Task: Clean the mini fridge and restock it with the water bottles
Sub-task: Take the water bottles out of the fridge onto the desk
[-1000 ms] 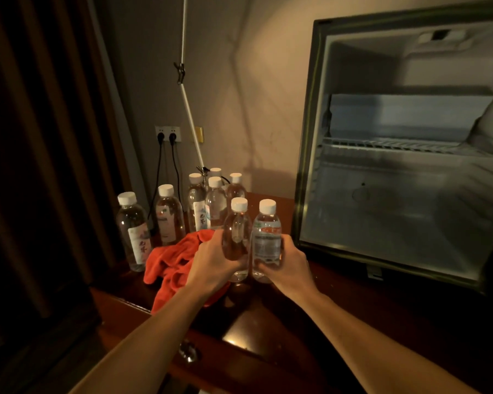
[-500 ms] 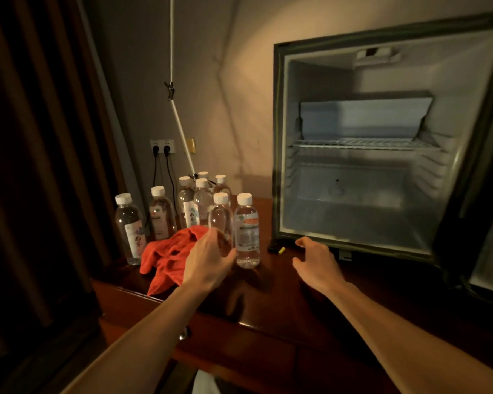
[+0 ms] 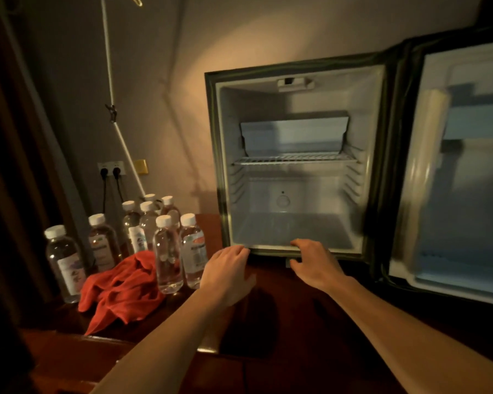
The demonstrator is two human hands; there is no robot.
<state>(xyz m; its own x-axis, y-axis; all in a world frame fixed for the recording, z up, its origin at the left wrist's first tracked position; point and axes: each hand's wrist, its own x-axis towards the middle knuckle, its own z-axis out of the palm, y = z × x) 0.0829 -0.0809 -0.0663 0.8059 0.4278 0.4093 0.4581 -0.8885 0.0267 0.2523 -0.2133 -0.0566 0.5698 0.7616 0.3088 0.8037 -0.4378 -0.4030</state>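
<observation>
Both hands empty, fingers loosely spread: left hand point(image 3: 227, 273) and right hand point(image 3: 313, 261) at the near lip of the open, bare mini fridge point(image 3: 293, 223). Water bottles point(image 3: 167, 251) grouped left on the worktop point(image 3: 282, 308), beside the red cloth point(image 3: 123, 288). Likely between cleaning and restocking; next, reach left for bottles.

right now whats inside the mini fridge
The mini fridge holds no bottles: only a wire shelf with a grey flap above it. The floor below is bare. The space behind the flap is hidden.

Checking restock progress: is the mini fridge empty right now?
Empty: the mini fridge shows a bare wire shelf and floor; no bottles inside.
</observation>
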